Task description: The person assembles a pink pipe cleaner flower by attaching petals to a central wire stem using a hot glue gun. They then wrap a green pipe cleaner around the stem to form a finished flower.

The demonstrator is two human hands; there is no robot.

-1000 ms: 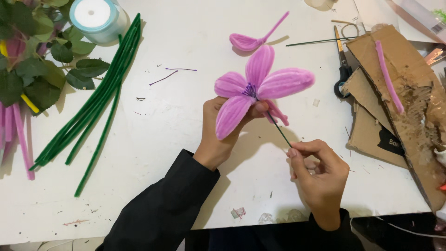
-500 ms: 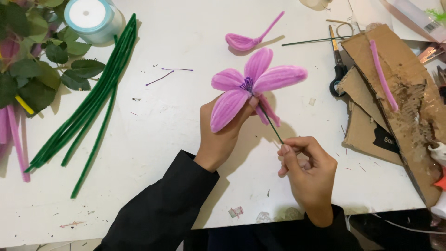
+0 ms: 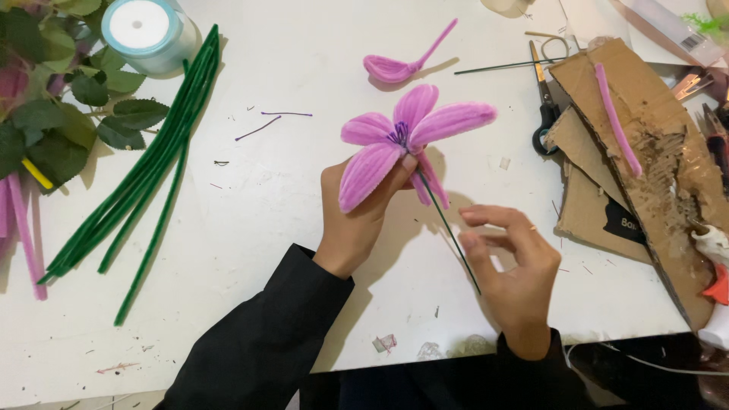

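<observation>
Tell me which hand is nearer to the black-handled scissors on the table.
Right. The right hand is below-left of the scissors; the left hand, holding the pink flower, is farther left.

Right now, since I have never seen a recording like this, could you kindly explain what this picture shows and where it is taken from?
No machine here: a person works with bare hands, filmed by a camera on their head, looking down at a white table. The left hand holds a pink pipe-cleaner flower below its petals. The right hand, fingers loosely spread, sits beside the flower's thin green stem wire. On the table lie green pipe cleaners, a spare pink petal, scissors, torn cardboard, a ribbon spool and artificial leaves.
</observation>
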